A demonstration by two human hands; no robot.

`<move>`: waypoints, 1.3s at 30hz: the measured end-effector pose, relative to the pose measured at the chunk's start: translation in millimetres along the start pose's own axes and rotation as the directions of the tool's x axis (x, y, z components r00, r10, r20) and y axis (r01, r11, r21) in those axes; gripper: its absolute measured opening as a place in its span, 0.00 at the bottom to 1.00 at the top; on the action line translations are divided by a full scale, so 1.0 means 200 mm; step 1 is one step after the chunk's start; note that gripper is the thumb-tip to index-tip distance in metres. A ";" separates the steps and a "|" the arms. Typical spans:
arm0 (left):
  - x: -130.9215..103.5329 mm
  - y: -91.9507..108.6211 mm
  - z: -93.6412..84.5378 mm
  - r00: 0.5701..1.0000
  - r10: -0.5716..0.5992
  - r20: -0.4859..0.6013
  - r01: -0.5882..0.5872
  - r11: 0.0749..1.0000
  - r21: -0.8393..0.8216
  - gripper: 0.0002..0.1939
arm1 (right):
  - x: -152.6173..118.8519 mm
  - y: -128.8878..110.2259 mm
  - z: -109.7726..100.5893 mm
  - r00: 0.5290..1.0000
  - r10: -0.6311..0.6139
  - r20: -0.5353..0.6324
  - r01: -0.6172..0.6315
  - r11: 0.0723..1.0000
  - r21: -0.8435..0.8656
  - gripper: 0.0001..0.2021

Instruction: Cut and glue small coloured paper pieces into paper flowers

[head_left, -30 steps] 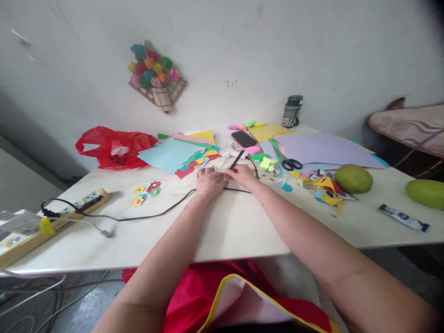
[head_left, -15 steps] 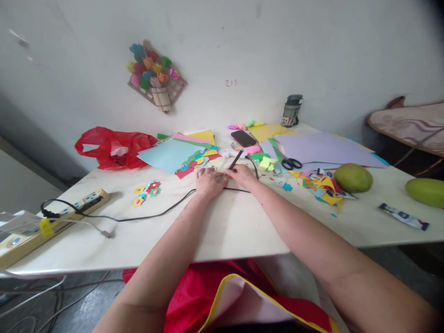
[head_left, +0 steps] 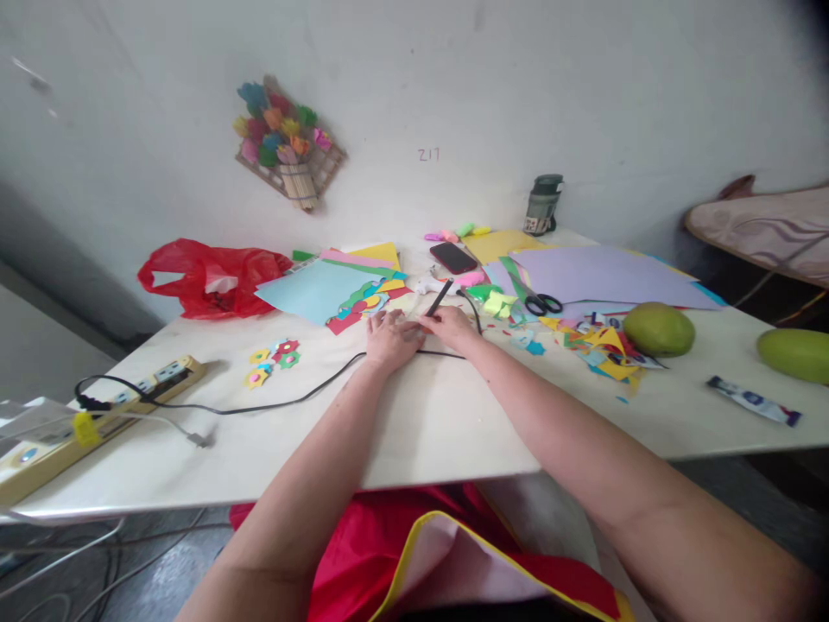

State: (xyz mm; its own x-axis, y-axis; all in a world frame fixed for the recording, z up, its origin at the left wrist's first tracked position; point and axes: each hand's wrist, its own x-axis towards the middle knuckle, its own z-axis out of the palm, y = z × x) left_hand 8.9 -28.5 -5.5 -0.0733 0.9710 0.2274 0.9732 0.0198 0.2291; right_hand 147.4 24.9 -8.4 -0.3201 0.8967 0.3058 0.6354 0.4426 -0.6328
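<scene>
My right hand point(head_left: 453, 326) is closed around a black pen point(head_left: 441, 295), which leans up and to the right with its tip low between my hands. Beside it, my left hand point(head_left: 391, 339) lies flat on the tabletop with its fingers somewhat apart. What the pen tip touches is hidden by my fingers. A black power cord point(head_left: 304, 398) passes beneath my hands. Just beyond my left hand are cut coloured paper pieces point(head_left: 363, 304). Small paper flowers point(head_left: 275, 358) sit to the left, and a white glue gun point(head_left: 433, 284) lies behind the pen.
A power strip point(head_left: 110, 415) and a red plastic bag point(head_left: 211, 276) are on the left. Scissors point(head_left: 544, 304), paper scraps point(head_left: 605, 350), purple paper point(head_left: 602, 275), a green mango point(head_left: 659, 329) and a tube point(head_left: 755, 401) are on the right. A phone point(head_left: 453, 257) and a bottle point(head_left: 543, 205) stay farther back.
The view has shifted very slightly. Both hands keep the same place, and the pen stays in my right hand at about the same tilt.
</scene>
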 end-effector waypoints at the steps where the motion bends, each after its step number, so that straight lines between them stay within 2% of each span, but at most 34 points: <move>1: 0.00 0.00 0.00 1.000 -0.006 0.010 0.006 1.000 -0.001 0.20 | 0.00 0.00 0.00 1.000 0.003 0.001 -0.003 1.000 -0.001 0.14; 10: 0.01 0.00 -0.02 0.998 -0.017 0.057 0.016 1.000 0.008 0.21 | 0.00 0.00 0.00 1.000 0.002 -0.002 -0.002 1.000 -0.015 0.15; 39: 0.02 0.00 -0.02 0.996 -0.025 0.084 0.023 0.999 0.022 0.23 | 0.00 0.01 0.00 1.000 0.002 -0.025 -0.002 1.000 0.016 0.11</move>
State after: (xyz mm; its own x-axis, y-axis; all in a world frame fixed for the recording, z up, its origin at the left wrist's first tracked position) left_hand 6.8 -26.7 -0.3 -0.0792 0.9868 0.1410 0.9758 0.0478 0.2132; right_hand 148.2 25.4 -9.5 -0.3012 0.8976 0.3219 0.6246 0.4408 -0.6446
